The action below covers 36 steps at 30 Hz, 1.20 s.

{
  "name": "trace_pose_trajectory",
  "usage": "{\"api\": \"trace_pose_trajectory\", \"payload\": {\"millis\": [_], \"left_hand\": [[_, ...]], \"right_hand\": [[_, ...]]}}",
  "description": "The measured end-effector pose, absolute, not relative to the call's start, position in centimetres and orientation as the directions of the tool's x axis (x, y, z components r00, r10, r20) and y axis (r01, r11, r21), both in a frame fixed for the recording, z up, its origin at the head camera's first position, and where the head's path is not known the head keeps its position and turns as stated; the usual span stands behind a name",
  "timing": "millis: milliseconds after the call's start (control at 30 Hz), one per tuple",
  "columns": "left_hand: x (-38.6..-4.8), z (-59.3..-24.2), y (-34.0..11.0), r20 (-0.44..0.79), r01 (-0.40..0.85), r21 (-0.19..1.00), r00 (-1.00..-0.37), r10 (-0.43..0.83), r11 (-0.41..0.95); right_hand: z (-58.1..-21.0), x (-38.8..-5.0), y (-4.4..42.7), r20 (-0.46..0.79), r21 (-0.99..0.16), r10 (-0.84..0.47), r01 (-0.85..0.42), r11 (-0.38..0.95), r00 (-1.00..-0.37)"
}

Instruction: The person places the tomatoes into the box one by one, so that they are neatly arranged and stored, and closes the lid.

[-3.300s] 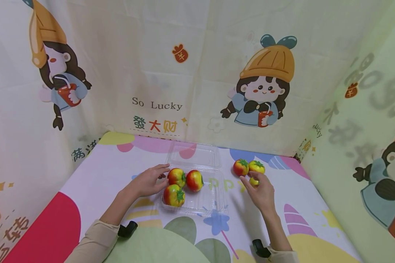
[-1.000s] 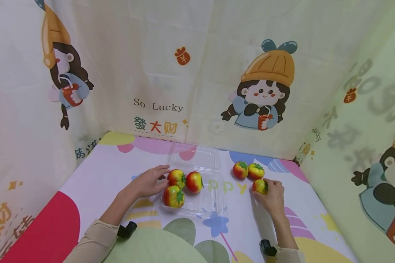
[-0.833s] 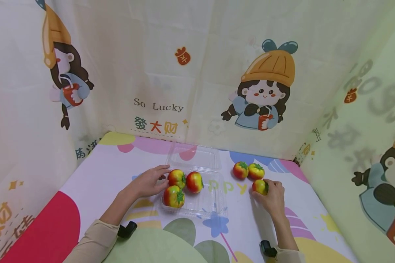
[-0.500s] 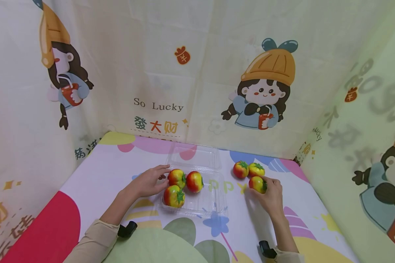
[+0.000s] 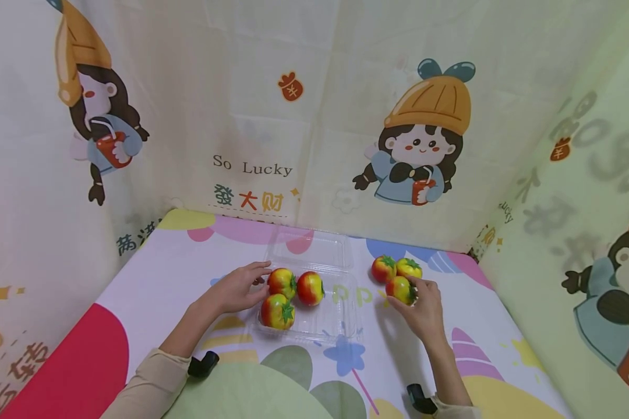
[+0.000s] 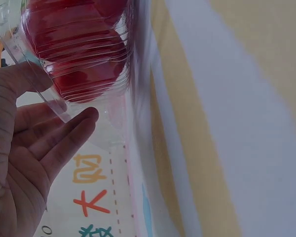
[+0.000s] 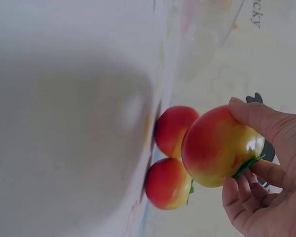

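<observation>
Head view: right hand [image 5: 424, 305] pinches red-yellow fruit [image 5: 399, 290], right of clear clamshell [image 5: 338, 319]; left hand [image 5: 237, 288] well apart, fingers loosely extended at clamshell's left rim. Three fruits [image 5: 310, 288] inside; two fruits [image 5: 383, 269] just beyond held one; printed curtain [image 5: 320, 134] behind.

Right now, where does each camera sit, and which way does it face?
Head: worn on the person's head, facing forward and down at the table, clear box and three boxed fruits; left hand and right hand show.
Left wrist: worn on that wrist, facing past the fingers at the box's side; only the left hand shows.
Right wrist: worn on that wrist, facing the held fruit and two loose fruits; only the right hand shows.
Shared: head and right wrist both show the held and loose fruits.
</observation>
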State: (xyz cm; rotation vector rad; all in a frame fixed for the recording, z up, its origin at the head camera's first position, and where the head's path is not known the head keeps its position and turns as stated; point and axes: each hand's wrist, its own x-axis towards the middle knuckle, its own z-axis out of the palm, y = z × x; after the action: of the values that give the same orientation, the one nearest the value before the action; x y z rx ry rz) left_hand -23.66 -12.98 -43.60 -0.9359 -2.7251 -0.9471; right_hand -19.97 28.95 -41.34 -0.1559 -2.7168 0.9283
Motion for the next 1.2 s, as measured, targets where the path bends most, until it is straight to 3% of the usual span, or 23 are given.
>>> {"api": "trace_pose_trajectory", "payload": {"millis": [1200], "left_hand": [[-23.7, -43.5, -13.0, 0.262, 0.573, 0.546, -0.81, 0.525, 0.611]], "right_hand": [[-39.6, -18.6, 22.8, 0.354, -0.617, 0.034, -0.206, 0.759, -0.935]]}}
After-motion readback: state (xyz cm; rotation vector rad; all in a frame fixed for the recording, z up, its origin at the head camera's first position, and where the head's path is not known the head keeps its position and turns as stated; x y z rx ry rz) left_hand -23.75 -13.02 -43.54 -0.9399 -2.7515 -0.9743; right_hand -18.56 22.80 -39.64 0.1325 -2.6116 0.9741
